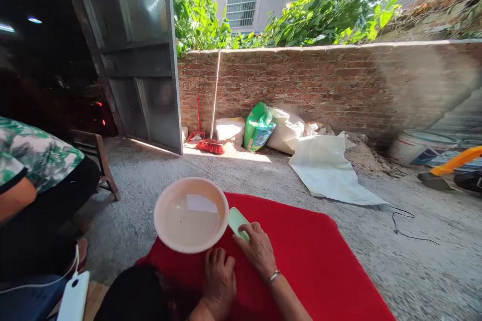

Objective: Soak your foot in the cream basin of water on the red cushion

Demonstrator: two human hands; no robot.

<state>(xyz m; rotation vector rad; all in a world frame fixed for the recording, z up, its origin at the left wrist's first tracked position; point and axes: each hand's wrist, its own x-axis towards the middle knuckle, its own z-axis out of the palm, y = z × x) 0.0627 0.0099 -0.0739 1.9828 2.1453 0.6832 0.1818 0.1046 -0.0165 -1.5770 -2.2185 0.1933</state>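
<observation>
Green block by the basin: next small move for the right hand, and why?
Probably tip the green block over the rim into the basin. The right hand grips its near end, its far end touches the rim, and water fills the basin. The left hand rests on the red mat.

Counted items: two hands, left hand (219,281) and right hand (257,250); one basin (191,214) of water at 12 o'clock from the hands; one green bar (238,221); one red mat (309,261); one broom (211,144) at 12 o'clock; four sacks (258,128); one white bucket (416,148) at 2 o'clock.
</observation>
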